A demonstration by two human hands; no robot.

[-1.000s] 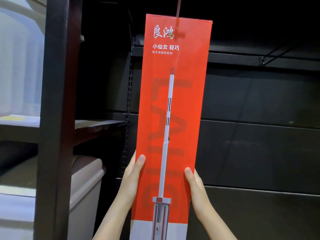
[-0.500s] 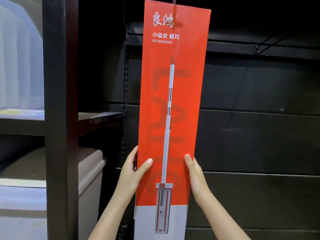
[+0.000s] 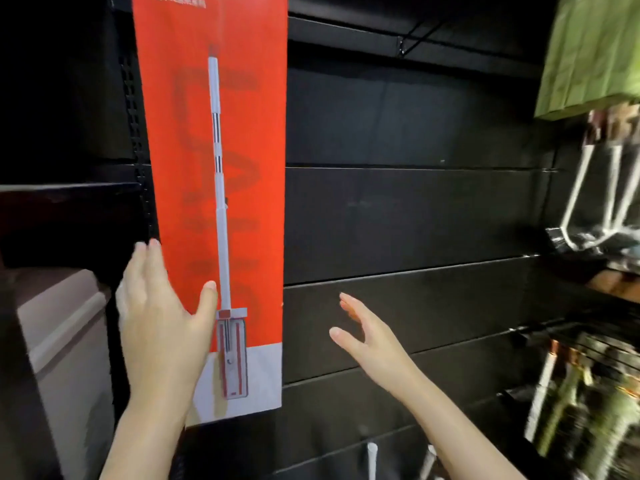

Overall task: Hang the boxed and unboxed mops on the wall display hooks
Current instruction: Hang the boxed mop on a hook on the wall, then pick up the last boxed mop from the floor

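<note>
A tall red mop box (image 3: 242, 161) with a white mop printed on it hangs against the black slatted wall (image 3: 415, 209); its top runs out of view. My left hand (image 3: 162, 320) is spread in front of the box's lower left edge, with the thumb over the front face; whether it touches the box is unclear. My right hand (image 3: 370, 337) is off the box, to its right, fingers apart and holding nothing. A wire hook (image 3: 412, 39) sticks out of the wall at upper right.
A beige lidded bin (image 3: 65, 341) stands at lower left under a dark shelf. At the right edge hang a green package (image 3: 595, 53), white-handled items (image 3: 599, 195) and blurred green goods (image 3: 588, 410). Two white pole tips (image 3: 372, 459) rise at the bottom.
Both hands gripped the box's lower edges before. Now the right hand has come off and moved right, the left hand has opened, and the view has swung right and down.
</note>
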